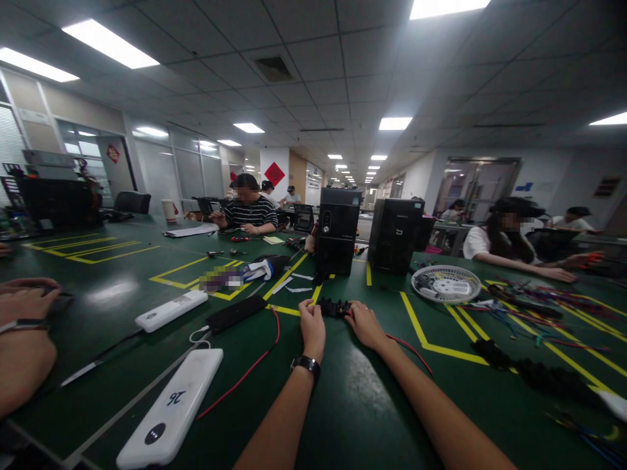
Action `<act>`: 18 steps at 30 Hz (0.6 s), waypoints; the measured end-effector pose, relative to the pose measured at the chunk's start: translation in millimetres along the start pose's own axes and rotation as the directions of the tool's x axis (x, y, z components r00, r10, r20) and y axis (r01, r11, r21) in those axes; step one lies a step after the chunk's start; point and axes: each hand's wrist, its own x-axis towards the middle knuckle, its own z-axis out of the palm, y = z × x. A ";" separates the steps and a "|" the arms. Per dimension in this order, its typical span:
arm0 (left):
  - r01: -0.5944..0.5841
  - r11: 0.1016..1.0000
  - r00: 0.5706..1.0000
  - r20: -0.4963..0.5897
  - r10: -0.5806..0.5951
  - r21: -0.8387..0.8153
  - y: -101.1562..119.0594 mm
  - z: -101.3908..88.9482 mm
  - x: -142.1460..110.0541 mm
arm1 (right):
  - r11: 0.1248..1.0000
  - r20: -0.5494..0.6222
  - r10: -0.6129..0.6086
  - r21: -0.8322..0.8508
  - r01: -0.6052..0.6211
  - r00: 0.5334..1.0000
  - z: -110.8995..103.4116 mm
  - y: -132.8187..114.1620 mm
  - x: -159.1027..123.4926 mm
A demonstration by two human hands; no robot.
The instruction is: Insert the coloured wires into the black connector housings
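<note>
My left hand (312, 328) is closed at the left end of a black ribbed strip (332, 307) that looks like a terminal block, held just over the green table. At its right end, my right hand (366, 325) pinches with its fingertips, where a small bit of red shows. Exactly what sits between those fingertips is too small to make out. From under the right forearm a red wire (414, 350) runs off to the right. Another red wire (240, 385) curves across the table left of my left arm.
White power banks (183, 398) (172, 309) and a black one (236, 313) lie left. Two black computer towers (337, 228) (396, 235) stand ahead. A white basket (447, 284), loose wires (543, 326) and black strips (558, 380) lie right. Another person's hand (24, 307) is at far left.
</note>
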 end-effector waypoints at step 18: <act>-0.490 0.783 0.816 0.517 0.258 0.382 23.5 12.8 -58.2 | 0.979 -0.438 0.180 0.163 -0.119 0.881 -152.1 -56.9 11.5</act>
